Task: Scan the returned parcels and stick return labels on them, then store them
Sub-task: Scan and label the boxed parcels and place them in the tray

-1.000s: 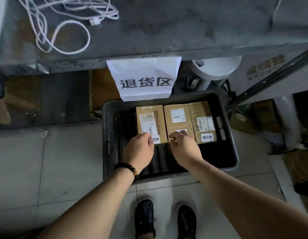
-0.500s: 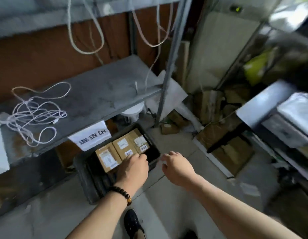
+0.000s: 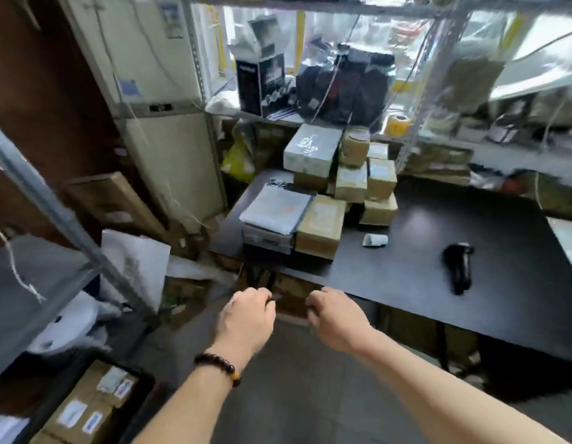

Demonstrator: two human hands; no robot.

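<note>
My left hand [image 3: 246,317] and my right hand [image 3: 336,318] hang in mid-air over the floor in front of the black table [image 3: 422,267], fingers loosely curled, holding nothing. A pile of cardboard parcels [image 3: 348,177] sits at the table's far left, with a flat white parcel [image 3: 275,208] and a brown box [image 3: 320,227] in front. A black handheld scanner [image 3: 458,267] lies on the table to the right. A small white label roll [image 3: 375,240] lies near the boxes. At the bottom left, labelled parcels [image 3: 89,402] lie in the dark crate [image 3: 143,384].
A grey metal shelf rack [image 3: 54,213] stands at the left with white items under it. A beige cabinet [image 3: 169,161] stands behind. Cluttered shelves with boxes and bags run along the back. Cartons sit under the table. Grey floor lies beneath my arms.
My hands have left the parcels in the crate and lifted away. My view has swung up and right, from the crate to the black table.
</note>
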